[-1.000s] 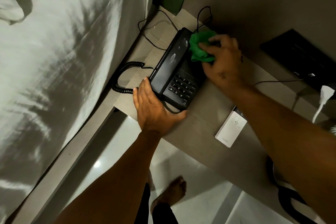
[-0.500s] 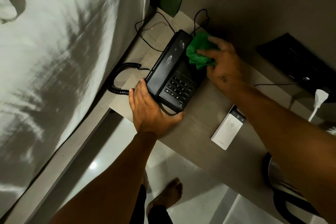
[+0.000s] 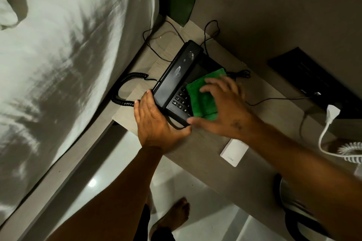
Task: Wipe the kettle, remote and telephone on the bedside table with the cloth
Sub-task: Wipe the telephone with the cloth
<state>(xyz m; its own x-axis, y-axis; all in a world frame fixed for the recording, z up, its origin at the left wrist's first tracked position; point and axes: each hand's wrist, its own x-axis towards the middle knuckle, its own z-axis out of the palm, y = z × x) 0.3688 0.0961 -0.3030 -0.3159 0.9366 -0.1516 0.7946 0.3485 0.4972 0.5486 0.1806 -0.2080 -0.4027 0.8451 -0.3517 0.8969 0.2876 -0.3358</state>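
Note:
A black telephone [image 3: 177,76] lies on the wooden bedside table [image 3: 197,150], its handset in the cradle and its coiled cord trailing left. My left hand [image 3: 156,123] grips the phone's near corner. My right hand [image 3: 225,107] presses a green cloth [image 3: 199,98] flat on the keypad, fingers spread over it. A white remote [image 3: 234,151] lies on the table, half hidden under my right forearm. The kettle [image 3: 290,199] shows only as a dark rounded edge at the lower right, behind my arm.
A bed with white sheets [image 3: 58,64] fills the left. A black panel [image 3: 313,78] sits by the wall, with a white plug and coiled cord [image 3: 333,115] at the right. Thin black cables [image 3: 160,45] run behind the phone. My bare foot [image 3: 172,219] stands on the tiled floor.
My right hand has slid the cloth from the phone's far end down onto the keypad, spreading it flat. My left hand keeps its hold on the near corner.

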